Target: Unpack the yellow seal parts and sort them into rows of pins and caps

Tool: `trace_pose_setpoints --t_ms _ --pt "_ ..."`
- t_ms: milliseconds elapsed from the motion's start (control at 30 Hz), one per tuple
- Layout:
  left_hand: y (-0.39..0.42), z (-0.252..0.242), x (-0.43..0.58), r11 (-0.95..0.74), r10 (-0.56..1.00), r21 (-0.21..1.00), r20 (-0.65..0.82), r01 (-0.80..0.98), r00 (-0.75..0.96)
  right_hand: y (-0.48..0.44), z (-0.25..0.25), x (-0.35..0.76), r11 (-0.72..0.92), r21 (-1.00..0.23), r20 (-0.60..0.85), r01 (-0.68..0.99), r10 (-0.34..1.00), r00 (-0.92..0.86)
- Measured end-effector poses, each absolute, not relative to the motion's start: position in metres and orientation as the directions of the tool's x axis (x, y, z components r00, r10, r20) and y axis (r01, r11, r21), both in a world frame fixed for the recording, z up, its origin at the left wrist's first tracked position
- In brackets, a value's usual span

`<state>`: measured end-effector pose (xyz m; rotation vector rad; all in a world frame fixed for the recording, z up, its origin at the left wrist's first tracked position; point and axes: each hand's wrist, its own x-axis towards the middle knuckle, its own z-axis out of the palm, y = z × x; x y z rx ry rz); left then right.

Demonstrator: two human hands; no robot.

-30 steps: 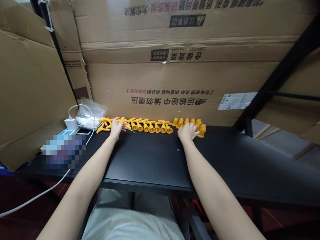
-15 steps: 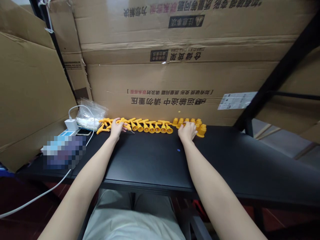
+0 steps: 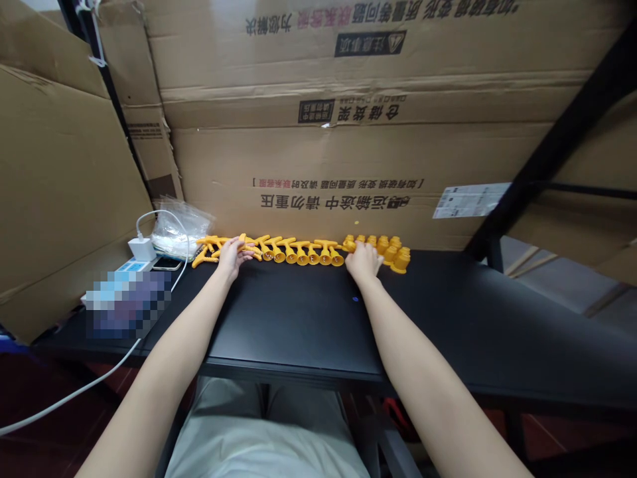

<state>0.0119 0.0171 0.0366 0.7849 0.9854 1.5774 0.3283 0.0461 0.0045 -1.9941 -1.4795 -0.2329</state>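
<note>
A line of yellow plastic pieces lies along the back of the black table [image 3: 298,318]. Branching yellow pieces [image 3: 206,252] are at the left end, where my left hand [image 3: 233,257] is closed on one of them. Yellow cone-shaped pieces with T-shaped tops [image 3: 302,255] lie side by side in the middle, their open ends toward me. Yellow cups [image 3: 400,260] stand grouped at the right. My right hand [image 3: 364,262] is at the left side of the cups with its fingers closed on a yellow piece, mostly hidden by the hand.
Cardboard [image 3: 323,153] rises behind the table. At the left are a clear plastic bag [image 3: 182,226], a phone [image 3: 167,263], a white charger [image 3: 142,249] and its cable [image 3: 114,368]. A small blue spot [image 3: 355,299] marks the tabletop.
My right hand has shifted a little to the left, and a yellow piece now shows at its fingertips. A thin wire beside my left hand is no longer visible.
</note>
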Motion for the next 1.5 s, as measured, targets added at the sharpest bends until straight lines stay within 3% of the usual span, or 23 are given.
trace_pose_setpoints --t_ms 133,200,300,367,900,1067,1200,1300,1400,1500 --pt "0.014 0.040 0.014 -0.060 0.982 0.874 -0.036 -0.482 -0.187 0.039 0.023 0.301 0.074 -0.308 0.623 0.948 0.769 0.142" --pt "0.014 0.041 0.015 -0.048 0.983 0.866 -0.047 -0.497 -0.176 0.032 0.030 0.283 0.239 -0.215 0.638 0.947 0.768 -0.050" --pt "0.013 0.042 0.016 -0.041 0.986 0.860 -0.047 -0.509 -0.160 0.019 0.034 0.257 0.456 -0.075 0.569 0.887 0.750 -0.338" --pt "0.012 0.043 0.017 -0.036 0.986 0.860 -0.053 -0.509 -0.160 0.011 0.034 0.244 0.530 -0.031 0.519 0.847 0.733 -0.439" --pt "0.011 0.046 0.016 -0.016 0.976 0.847 -0.101 -0.531 -0.191 0.011 0.027 0.236 0.544 -0.144 0.524 0.827 0.751 -0.403" --pt "0.008 0.044 0.024 -0.039 0.993 0.878 -0.018 -0.477 -0.113 0.007 0.027 0.229 0.577 -0.114 0.565 0.809 0.708 -0.425" --pt "0.008 0.036 0.032 -0.095 0.995 0.959 0.082 -0.269 -0.056 0.007 0.027 0.228 0.582 -0.095 0.575 0.807 0.694 -0.433" --pt "0.008 0.028 0.033 -0.198 0.979 0.977 0.201 0.075 -0.036 0.008 0.026 0.231 0.571 -0.108 0.576 0.814 0.703 -0.417" --pt "0.008 0.020 0.029 -0.337 0.933 0.830 0.358 0.444 0.040 0.011 0.025 0.234 0.575 -0.114 0.576 0.810 0.703 -0.418" --pt "0.007 0.016 0.024 -0.390 0.906 0.665 0.399 0.637 0.138 0.015 0.022 0.237 0.588 -0.129 0.579 0.798 0.698 -0.420"
